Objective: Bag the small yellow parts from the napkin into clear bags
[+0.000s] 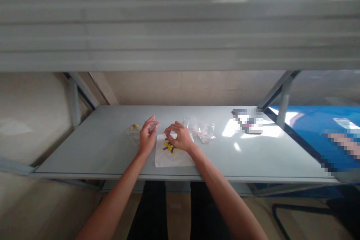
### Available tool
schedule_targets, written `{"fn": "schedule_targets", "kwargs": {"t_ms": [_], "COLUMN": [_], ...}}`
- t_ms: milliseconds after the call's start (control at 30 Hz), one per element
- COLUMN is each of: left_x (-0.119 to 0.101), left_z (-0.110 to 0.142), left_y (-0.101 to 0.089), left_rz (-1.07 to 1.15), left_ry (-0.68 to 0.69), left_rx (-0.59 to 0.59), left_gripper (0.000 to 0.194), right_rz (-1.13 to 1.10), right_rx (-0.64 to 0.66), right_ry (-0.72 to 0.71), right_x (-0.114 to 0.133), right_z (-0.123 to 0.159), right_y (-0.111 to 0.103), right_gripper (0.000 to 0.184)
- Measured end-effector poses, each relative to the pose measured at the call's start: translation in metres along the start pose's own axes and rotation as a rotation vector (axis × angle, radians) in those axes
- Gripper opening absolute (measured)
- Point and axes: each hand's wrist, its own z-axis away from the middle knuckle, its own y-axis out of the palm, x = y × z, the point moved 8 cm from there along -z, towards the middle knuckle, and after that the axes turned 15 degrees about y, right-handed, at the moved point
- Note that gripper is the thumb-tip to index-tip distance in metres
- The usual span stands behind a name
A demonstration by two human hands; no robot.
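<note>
My left hand (pixel 147 135) hovers just left of a white sheet (pixel 172 157) on the grey table (pixel 98 146); its fingers are curled with thumb and forefinger close, and I cannot make out anything between them. My right hand (pixel 180 135) reaches over the sheet's far end, fingertips pinched together above a small pile of yellow and dark pieces (pixel 169 147). A small clear bag holding yellow pieces (pixel 134 129) lies left of my left hand.
Several empty clear zip bags (pixel 203 130) lie right of my right hand. A blurred-out flat item (pixel 249 120) sits at the far right of the table. Grey frame posts (pixel 283 108) rise at the back corners; a blue surface (pixel 312 127) adjoins on the right.
</note>
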Motion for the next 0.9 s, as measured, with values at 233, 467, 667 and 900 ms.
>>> {"fn": "schedule_targets", "kwargs": {"t_ms": [233,467,667,900], "left_x": [0.014,0.016,0.007,0.007], "left_z": [0.009,0.008,0.007,0.006], "left_y": [0.028,0.019,0.019,0.015], "left_rz": [0.631,0.476,0.081,-0.047], "left_ry": [-0.344,-0.318,-0.157,-0.14], "left_rx": [0.007,-0.013,0.155,0.127], "left_gripper": [0.031,0.029,0.024,0.024], "right_rz": [0.287,0.17,-0.261,-0.301], "right_rx": [0.086,0.007,0.001,0.045], "right_ry": [0.047,0.202,0.451,0.346], "right_x": [-0.002,-0.018,-0.042,-0.04], "right_z": [0.0,-0.009,-0.01,-0.012], "right_y": [0.025,0.021,0.011,0.014], "right_gripper": [0.019,0.02,0.015,0.021]}}
